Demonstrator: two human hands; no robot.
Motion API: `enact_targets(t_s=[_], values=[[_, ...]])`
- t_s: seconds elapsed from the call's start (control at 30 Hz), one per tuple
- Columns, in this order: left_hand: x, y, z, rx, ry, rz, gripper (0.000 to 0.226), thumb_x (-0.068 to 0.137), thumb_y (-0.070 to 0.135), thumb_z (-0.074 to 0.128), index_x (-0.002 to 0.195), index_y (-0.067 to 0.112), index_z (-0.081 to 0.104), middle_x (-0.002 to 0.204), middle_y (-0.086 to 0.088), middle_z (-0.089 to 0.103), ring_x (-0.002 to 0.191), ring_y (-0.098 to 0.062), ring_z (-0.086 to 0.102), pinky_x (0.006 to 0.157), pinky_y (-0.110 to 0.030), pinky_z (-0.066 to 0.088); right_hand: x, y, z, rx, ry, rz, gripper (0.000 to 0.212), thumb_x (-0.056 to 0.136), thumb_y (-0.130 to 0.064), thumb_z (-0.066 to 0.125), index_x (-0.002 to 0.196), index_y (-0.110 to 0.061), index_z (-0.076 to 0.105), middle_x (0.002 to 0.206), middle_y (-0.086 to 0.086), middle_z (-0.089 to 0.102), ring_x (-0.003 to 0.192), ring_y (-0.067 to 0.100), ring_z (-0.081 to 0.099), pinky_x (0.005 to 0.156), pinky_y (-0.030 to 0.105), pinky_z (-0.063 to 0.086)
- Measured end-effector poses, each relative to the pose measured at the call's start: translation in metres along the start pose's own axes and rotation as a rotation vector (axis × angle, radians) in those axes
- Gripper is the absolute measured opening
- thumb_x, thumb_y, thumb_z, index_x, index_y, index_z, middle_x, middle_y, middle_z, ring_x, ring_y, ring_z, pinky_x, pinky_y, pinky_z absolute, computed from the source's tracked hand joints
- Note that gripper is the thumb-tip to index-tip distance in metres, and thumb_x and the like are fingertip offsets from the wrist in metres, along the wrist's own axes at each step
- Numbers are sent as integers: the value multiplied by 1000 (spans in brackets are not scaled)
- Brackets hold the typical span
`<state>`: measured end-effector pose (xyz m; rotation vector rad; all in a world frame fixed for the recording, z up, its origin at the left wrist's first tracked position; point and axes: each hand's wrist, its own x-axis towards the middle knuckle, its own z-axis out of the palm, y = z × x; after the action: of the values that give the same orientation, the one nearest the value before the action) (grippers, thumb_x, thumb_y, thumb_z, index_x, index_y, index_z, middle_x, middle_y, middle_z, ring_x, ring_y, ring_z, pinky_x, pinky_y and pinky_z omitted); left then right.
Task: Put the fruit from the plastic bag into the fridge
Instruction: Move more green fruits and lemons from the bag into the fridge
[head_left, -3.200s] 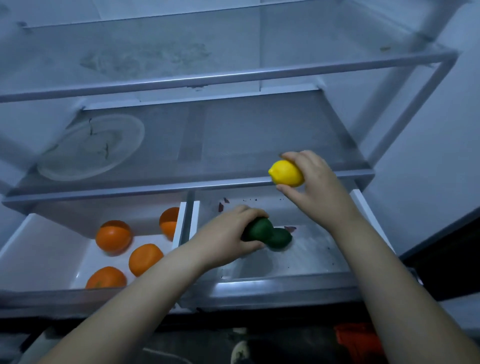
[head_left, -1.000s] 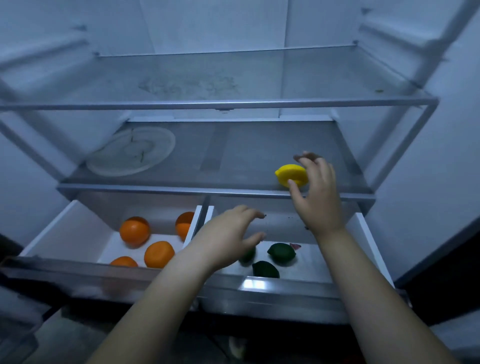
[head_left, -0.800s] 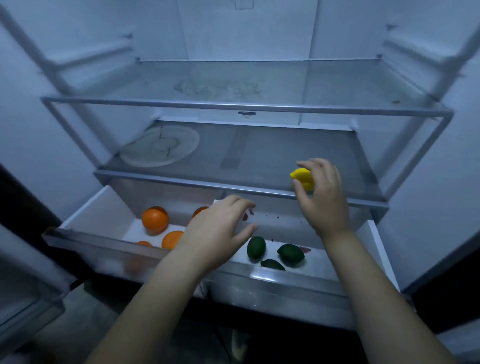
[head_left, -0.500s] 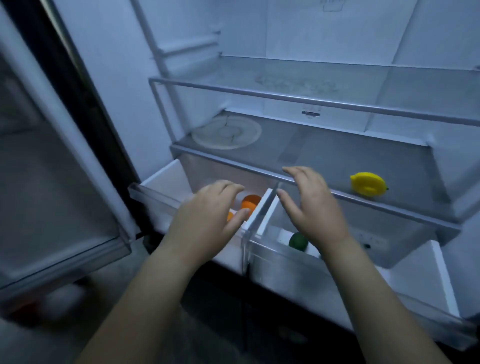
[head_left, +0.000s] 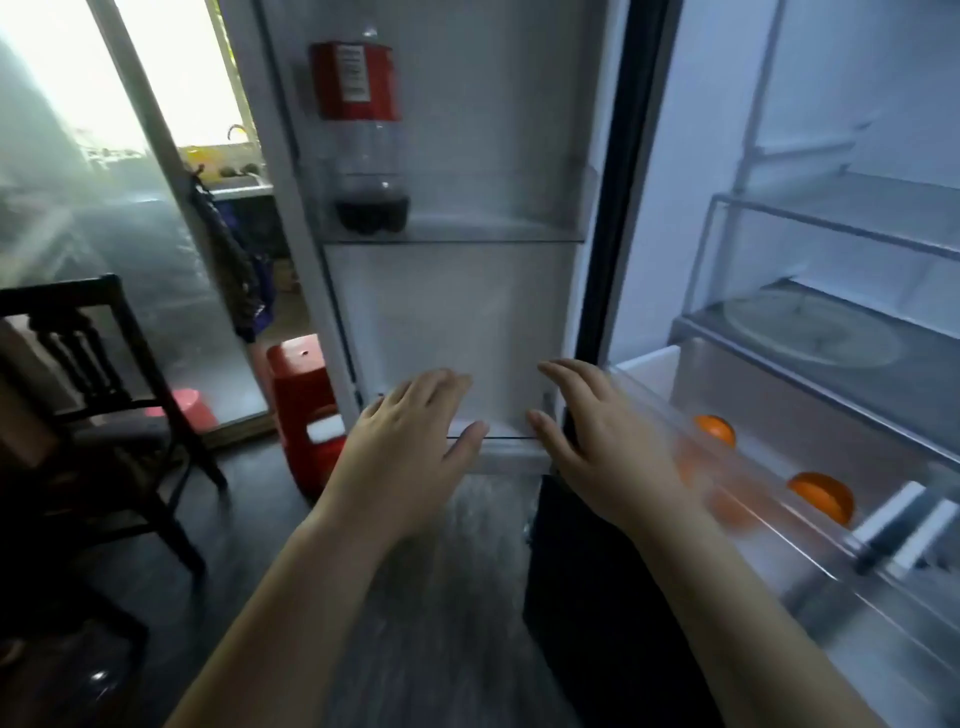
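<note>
The fridge stands open at the right, its left drawer (head_left: 769, 457) pulled out with oranges (head_left: 821, 496) inside. My left hand (head_left: 410, 441) and my right hand (head_left: 597, 441) float side by side in front of the open fridge door (head_left: 452, 312), fingers straight, holding nothing. The right hand is just left of the drawer's corner. The lemon, the green fruit and the plastic bag are out of view.
A nearly empty cola bottle (head_left: 363, 130) stands in the door shelf. A round plate (head_left: 810, 332) lies on the glass shelf above the drawer. A dark wooden chair (head_left: 98, 395) is at left, a red stool (head_left: 304, 410) beside the door.
My view has swung left from the fridge interior to the open door. Both hands have drawn back from the drawers, the right having left the lemon on the shelf, and are empty.
</note>
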<state>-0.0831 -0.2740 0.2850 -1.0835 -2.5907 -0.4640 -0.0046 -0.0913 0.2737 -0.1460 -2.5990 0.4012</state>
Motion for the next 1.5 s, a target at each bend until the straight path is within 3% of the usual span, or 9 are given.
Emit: enact_targets(t_s=[0.17,0.3,0.6,0.87,1.1,1.37,1.5], values=[[-53,-125,-49,106,82,-178,52,90,50,37,128,20,53,132,1,55,122,-19,51,97,-38,43,54,-124,70,111,-110,-159,58,92,-52,38,141,-24,33,146,-3,36,133,13,33,106,28,29],[-102,-225,-90,180,97,-346,60,87,54,29,130,18,53,134,-2,54,124,-22,50,101,-40,42,86,-231,127,205,-147,-280,58,90,-51,44,142,-26,33,146,-3,37,132,13,36,107,35,37],[-202,-361,-152,285,157,-676,61,88,54,28,134,19,49,139,0,49,129,-20,44,102,-41,37,124,-405,218,334,-259,-592,56,92,-47,47,141,-21,37,145,-4,40,133,12,33,102,19,22],[-250,-433,-147,303,147,-859,67,88,57,20,135,18,48,137,0,50,128,-19,43,101,-41,40,154,-474,299,426,-355,-766,52,91,-35,54,138,-14,43,138,3,47,129,21,42,104,35,40],[-237,-507,-127,307,115,-1034,52,95,47,37,139,20,40,142,4,44,132,-13,37,105,-34,32,213,-511,382,504,-453,-878,50,90,-30,57,135,-13,46,134,2,50,125,20,45,102,31,41],[-188,-603,-116,322,114,-1171,52,96,46,37,141,20,39,143,4,43,133,-13,36,106,-33,31,322,-549,455,549,-493,-957,48,90,-29,57,134,-14,48,133,0,52,125,18,45,100,21,32],[-183,-639,-103,297,134,-1260,51,96,43,41,141,20,39,143,4,43,134,-13,36,107,-33,32,345,-571,498,548,-541,-1038,49,90,-31,55,135,-15,47,133,0,51,123,19,47,98,25,39]])
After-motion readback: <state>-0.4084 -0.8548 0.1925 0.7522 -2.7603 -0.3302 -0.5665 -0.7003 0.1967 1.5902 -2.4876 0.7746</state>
